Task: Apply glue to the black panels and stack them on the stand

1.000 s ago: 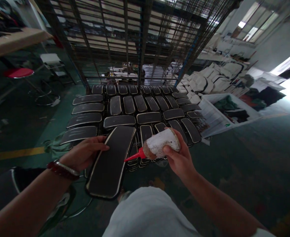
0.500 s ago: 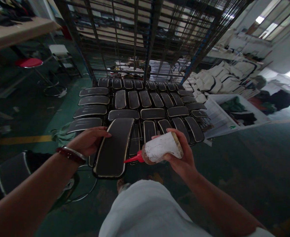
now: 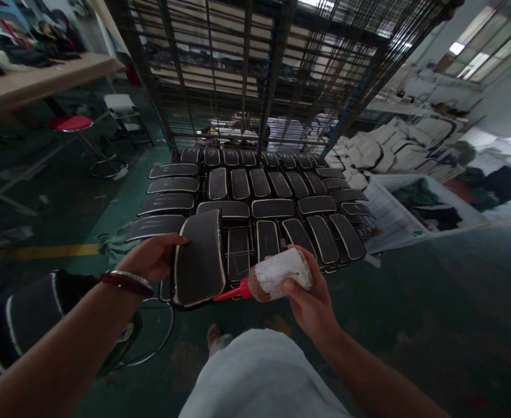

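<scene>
My left hand (image 3: 157, 255) grips the left edge of a dark curved panel (image 3: 200, 258) with a pale line along its rim, thumb on its face. In my right hand (image 3: 310, 293) is a squeeze bottle (image 3: 279, 276) wrapped in white, tilted over on its side. Its red nozzle (image 3: 233, 291) points left, the tip at the panel's lower right corner; whether it touches I cannot tell. Beyond my hands lie rows of similar dark panels (image 3: 273, 208) on a wire rack, most of them edged with a pale line.
A tall wire rack frame (image 3: 277, 75) rises behind the panels. On the right stand a white bin (image 3: 395, 212) and stacked white pieces (image 3: 395, 145). A red stool (image 3: 71, 123) and a table (image 3: 46, 78) are at the left. More dark panels (image 3: 33, 313) sit at lower left.
The held panel has turned, and its near end now sits slightly higher. The bottle's nozzle has moved down and a little left, from the panel's right edge to its lower right corner.
</scene>
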